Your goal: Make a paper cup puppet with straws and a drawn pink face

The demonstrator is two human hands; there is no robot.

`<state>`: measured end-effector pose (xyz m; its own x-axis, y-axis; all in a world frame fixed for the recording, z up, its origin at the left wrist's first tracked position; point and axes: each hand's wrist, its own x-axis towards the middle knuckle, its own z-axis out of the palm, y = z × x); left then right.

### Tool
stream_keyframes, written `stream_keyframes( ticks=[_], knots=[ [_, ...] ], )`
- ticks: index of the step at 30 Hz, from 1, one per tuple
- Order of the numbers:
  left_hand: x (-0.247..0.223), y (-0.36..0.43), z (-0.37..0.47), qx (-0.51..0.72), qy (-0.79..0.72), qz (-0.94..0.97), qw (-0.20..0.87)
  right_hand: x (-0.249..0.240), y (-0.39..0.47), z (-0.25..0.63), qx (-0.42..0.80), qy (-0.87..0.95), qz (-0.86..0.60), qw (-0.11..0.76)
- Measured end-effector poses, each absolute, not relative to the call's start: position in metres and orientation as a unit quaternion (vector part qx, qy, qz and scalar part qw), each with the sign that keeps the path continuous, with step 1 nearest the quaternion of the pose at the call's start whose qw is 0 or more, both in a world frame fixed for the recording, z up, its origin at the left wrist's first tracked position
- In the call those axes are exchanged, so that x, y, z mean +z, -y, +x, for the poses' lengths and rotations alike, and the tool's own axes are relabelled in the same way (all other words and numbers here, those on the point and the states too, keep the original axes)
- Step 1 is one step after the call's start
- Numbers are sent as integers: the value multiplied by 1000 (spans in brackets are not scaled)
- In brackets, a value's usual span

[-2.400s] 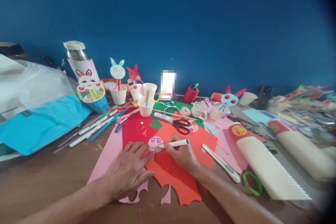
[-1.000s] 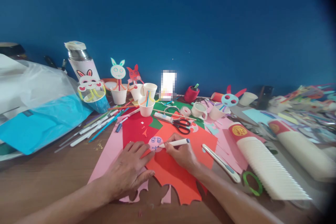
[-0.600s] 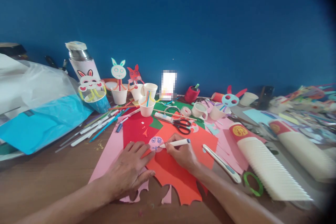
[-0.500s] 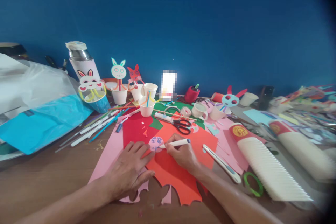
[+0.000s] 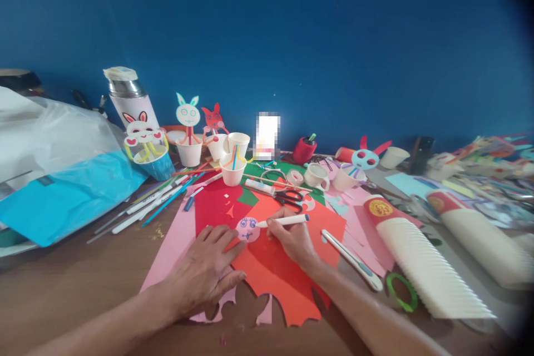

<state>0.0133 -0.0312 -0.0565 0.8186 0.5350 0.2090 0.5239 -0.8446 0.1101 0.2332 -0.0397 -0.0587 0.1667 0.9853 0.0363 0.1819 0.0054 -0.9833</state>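
Note:
A pale pink paper circle bears a face in blue ink, with lashed eyes, a nose line and a mouth. It lies on a red-orange sheet with a scalloped cut edge. My left hand is spread flat over the sheets, its fingertips at the circle's left edge. Pinched in my right hand is a white marker with a blue end. Its tip points left, near the circle's upper right edge; whether it touches cannot be made out. Black-handled scissors lie just beyond.
A utility knife and a green tape ring lie to the right, beside stacked paper cups. Paper cups with animal faces, such as a white rabbit, stand along the back. Several markers and a blue plastic package are at left.
My right hand has shifted the marker slightly up and right, from the mouth to the circle's upper right edge. The mouth now shows more ink. My left hand has stayed still.

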Motion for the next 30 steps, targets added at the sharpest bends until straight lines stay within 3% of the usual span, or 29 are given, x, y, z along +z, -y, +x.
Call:
stream_keyframes(
  ticks=[10, 30],
  knots=[
    [-52, 28, 9, 147, -287, 945, 56, -59, 38, 242, 391, 482, -524, 583],
    [-43, 29, 12, 143, -282, 947, 52, -66, 50, 241, 366, 583, -515, 511]
  ],
)
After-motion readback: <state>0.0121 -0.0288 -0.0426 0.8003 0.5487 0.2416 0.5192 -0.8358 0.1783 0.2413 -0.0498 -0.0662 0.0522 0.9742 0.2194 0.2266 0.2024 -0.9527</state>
